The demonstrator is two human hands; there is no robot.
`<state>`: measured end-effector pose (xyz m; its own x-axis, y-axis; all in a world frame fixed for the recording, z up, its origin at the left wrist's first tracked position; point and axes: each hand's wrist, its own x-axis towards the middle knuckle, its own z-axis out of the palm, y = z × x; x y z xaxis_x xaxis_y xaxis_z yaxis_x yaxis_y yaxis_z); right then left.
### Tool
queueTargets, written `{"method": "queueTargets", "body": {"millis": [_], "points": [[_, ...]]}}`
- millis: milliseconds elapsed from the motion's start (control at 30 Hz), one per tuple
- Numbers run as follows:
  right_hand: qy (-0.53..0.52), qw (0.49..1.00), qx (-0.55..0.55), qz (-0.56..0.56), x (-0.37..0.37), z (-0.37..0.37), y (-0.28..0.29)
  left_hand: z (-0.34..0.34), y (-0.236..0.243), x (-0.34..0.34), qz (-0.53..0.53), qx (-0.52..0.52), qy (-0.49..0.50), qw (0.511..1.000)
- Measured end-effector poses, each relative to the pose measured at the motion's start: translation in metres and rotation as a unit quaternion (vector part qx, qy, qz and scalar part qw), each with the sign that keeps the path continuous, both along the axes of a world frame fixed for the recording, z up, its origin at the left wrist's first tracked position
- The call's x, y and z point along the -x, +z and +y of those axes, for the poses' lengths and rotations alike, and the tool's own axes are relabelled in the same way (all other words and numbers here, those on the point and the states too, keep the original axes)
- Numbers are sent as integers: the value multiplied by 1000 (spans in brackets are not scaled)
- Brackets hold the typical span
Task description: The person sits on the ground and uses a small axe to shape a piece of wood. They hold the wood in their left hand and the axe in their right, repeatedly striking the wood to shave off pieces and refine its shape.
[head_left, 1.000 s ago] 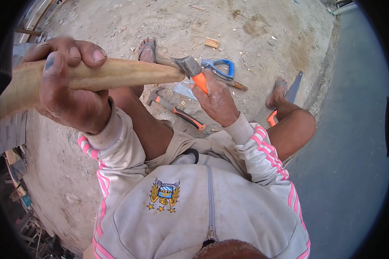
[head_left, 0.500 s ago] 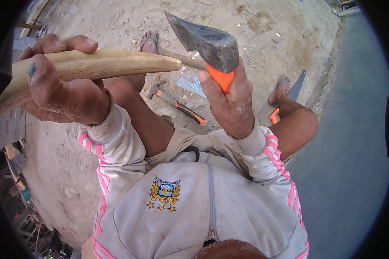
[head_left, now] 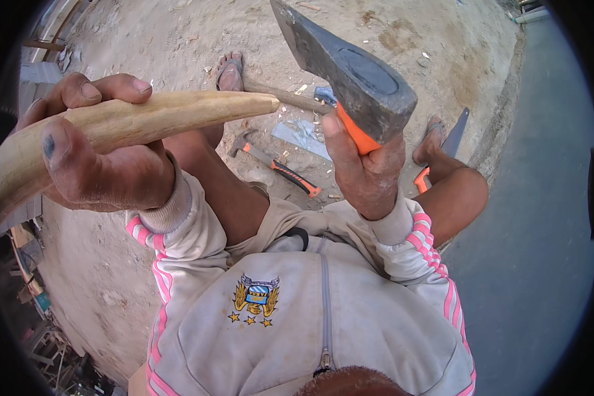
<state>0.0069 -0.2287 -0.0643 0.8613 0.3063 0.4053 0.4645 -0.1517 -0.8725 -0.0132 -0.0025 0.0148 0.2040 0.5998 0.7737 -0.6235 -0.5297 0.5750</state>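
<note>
My left hand (head_left: 105,152) is closed around a pale, peeled wooden stick (head_left: 178,111), whose tapered end points right, toward the middle of the view. My right hand (head_left: 369,171) grips an axe (head_left: 350,66) by its orange handle, close under the dark steel head. The blade is raised and points to the upper left. A gap separates the axe from the stick's tip. Most of the axe handle is hidden behind my fingers and the head.
Between my feet on the dirt ground lie a claw hammer (head_left: 277,165), a clear flat sheet (head_left: 300,138), a wooden pole (head_left: 287,97) and scattered wood chips. A handsaw (head_left: 455,135) with an orange handle rests by my right leg. A smooth grey surface (head_left: 528,231) runs along the right.
The axe has moved right and appears larger, its head turned somewhat. My left hand and the stick have shifted slightly, with the stick's tip now a little lower.
</note>
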Motion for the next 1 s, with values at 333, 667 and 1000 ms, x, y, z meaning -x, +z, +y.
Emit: {"method": "queueTargets", "body": {"millis": [333,667,1000], "points": [[30,986,129,98,-7,5,-51,1,5,2,-1,62,-196,979],[-2,995,73,67,-8,4,7,20,1,18,34,85,-244,965],[22,988,149,19,-11,4,-31,0,-3,19,39,65,-221,972]]}}
